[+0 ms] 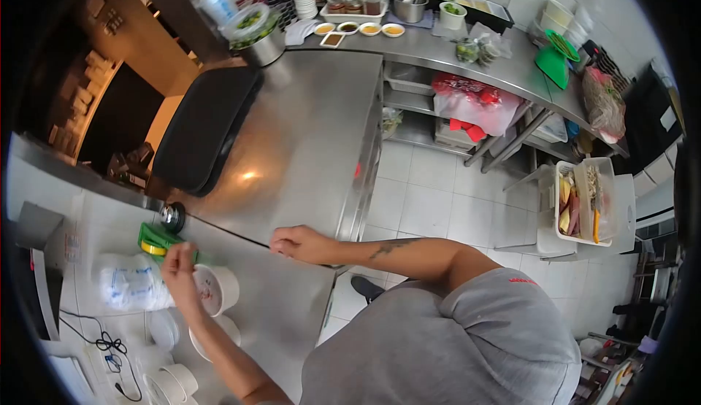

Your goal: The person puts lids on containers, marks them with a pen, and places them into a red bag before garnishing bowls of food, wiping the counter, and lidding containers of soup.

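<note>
My left hand (179,272) is closed in a pinch, just above a green tape dispenser (157,237) with a yellow roll of tape (153,249). Beside its wrist stands a white round tub (228,288) with reddish contents. Anything between those fingertips is too small to see. My right hand (301,244) is curled closed over the steel counter (270,288), near the seam between two worktops. What it holds, if anything, is hidden. A bundle wrapped in clear plastic (131,282) lies left of my left hand.
Past the dispenser sits a black and silver call bell (172,217). Black trays (208,128) rest along the pass. Small sauce dishes (371,30) line the back counter, with a green scale (556,62) farther right. More white tubs (175,383) and a cable (109,343) lie lower left.
</note>
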### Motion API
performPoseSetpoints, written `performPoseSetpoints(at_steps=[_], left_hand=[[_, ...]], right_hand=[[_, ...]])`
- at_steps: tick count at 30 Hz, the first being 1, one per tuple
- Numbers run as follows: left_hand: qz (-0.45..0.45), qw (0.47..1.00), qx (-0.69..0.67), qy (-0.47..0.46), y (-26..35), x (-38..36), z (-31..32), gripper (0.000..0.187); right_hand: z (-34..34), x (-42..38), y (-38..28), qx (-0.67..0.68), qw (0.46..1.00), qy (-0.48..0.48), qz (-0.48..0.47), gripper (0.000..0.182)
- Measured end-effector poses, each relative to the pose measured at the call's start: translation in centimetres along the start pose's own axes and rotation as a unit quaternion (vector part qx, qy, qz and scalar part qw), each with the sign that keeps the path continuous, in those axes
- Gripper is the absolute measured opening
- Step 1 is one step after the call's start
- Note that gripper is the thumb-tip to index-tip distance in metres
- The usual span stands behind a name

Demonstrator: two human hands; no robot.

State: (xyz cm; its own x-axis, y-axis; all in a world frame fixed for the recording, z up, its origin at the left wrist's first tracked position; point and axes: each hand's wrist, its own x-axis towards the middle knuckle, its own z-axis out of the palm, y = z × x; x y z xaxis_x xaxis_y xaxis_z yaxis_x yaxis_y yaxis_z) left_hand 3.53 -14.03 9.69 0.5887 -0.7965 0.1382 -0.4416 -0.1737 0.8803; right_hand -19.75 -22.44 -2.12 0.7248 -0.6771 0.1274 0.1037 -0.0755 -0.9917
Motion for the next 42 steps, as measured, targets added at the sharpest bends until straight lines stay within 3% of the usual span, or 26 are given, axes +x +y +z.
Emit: performPoseSetpoints(at_steps=[3,4,5,7,9,11,13,15,16,19,20,22,25,27,28,30,32,35,36,39,42], left_hand=[[0.246,0.94,-0.145,-0.186,11.9,-6.3,11.1,0.02],[0.235,0.912,-0.193,-0.276,16.4,-9.2,13.6,0.023],[0.121,0.874,-0.321,-0.344,20.3,-12.5,15.9,0.026],[0.286,0.638,-0.467,-0.541,23.9,-13.5,22.2,0.023],[0.234,0.531,-0.567,-0.585,28.5,-16.3,27.0,0.018],[0.246,0.482,-0.571,-0.618,30.2,-16.6,31.4,0.018],[0.291,0.51,-0.543,-0.6,31.2,-16.5,36.2,0.014],[0.277,0.661,-0.385,-0.581,30.9,-15.6,41.0,0.007],[0.214,0.742,-0.246,-0.587,30.1,-14.8,43.5,0.005],[0.201,0.829,-0.055,-0.519,20.6,-12.5,56.8,0.011],[0.213,0.838,0.015,-0.501,15.7,-11.8,61.4,0.015],[0.081,0.816,0.086,-0.565,8.9,-10.1,69.3,0.02],[0.238,0.828,0.063,-0.504,1.5,-9.8,80.5,0.025],[0.293,0.838,0.069,-0.456,4.7,-10.3,84.9,0.029],[0.317,0.843,0.073,-0.429,5.7,-10.5,86.8,0.032],[0.291,0.816,0.102,-0.49,3.0,-9.6,92.9,0.035],[0.294,0.805,0.084,-0.508,5.1,-8.2,95.1,0.039],[0.588,0.713,0.026,-0.38,3.1,-6.7,98.0,0.037],[0.654,0.615,0.244,-0.367,-2.1,-6.5,101.7,0.037],[0.399,0.704,0.158,-0.566,10.4,-5.5,93.5,0.043],[0.367,0.797,0.157,-0.453,13.2,-4.6,92.2,0.047]], right_hand=[[-8.5,-4.8,0.8,0.016,0.995,0.073,0.064,0.024],[-11.8,-6.6,1.5,0.026,0.991,0.085,0.097,0.024],[-15.1,-8.4,2.5,0.035,0.986,0.095,0.129,0.025],[-22.3,-11.9,6.4,0.091,0.963,0.162,0.194,0.022],[-29.7,-15.5,9.4,0.122,0.923,0.296,0.214,0.017],[-37.2,-18.7,11.0,0.228,0.856,0.378,0.268,0.016],[-44.1,-21.1,14.1,0.261,0.808,0.431,0.305,0.029],[-49.6,-22.6,16.5,0.32,0.76,0.485,0.29,0.037],[-51.6,-23.0,17.1,0.347,0.734,0.51,0.284,0.041],[-55.7,-21.9,17.6,0.391,0.68,0.559,0.27,0.059],[-56.9,-21.3,18.0,0.421,0.657,0.572,0.252,0.056],[-59.2,-20.8,19.4,0.434,0.69,0.544,0.199,0.054],[-61.4,-19.0,18.3,0.41,0.716,0.555,0.103,0.038],[-62.6,-19.3,17.8,0.372,0.741,0.557,0.051,0.028],[-63.5,-19.8,17.9,0.31,0.808,0.5,0.031,0.018],[-63.7,-19.8,15.4,0.23,0.813,0.53,0.072,0.015],[-63.9,-19.8,13.3,0.079,0.833,0.543,0.072,0.014],[-65.4,-20.7,14.3,-0.119,0.822,0.543,0.123,0.016],[-65.2,-20.6,13.2,-0.22,0.789,0.567,0.087,0.018],[-65.9,-22.4,14.0,-0.393,0.733,0.52,0.196,0.027],[-67.1,-24.2,13.6,-0.395,0.721,0.476,0.312,0.032]])
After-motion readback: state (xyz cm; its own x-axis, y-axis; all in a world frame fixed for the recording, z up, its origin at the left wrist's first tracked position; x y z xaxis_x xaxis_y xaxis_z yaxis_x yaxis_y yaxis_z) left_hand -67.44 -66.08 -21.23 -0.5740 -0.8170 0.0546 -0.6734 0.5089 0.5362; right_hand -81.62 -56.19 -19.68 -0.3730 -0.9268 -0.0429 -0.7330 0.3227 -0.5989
